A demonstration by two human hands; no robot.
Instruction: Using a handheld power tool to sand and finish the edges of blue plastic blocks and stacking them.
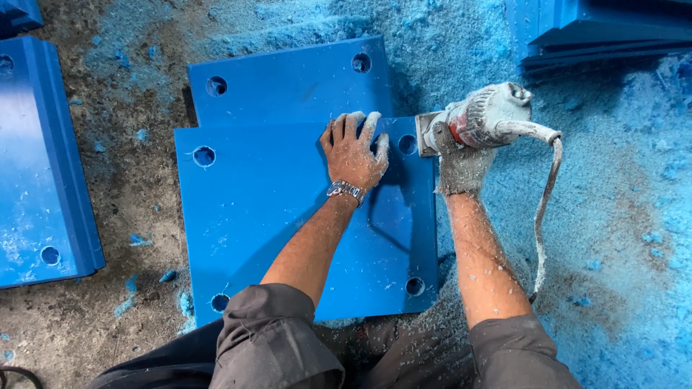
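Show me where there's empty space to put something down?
The near blue plate is bare between its left holes and the left hand pressing on it. The far blue plate is bare too. It is crowded at the near plate's right edge, where the right hand holds the power tool. Blue shavings cover the floor there.

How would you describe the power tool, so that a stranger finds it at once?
Start at the big blue plate under the left hand. At its top right corner, the right hand grips a dust-grey power tool. Only it has a cable.
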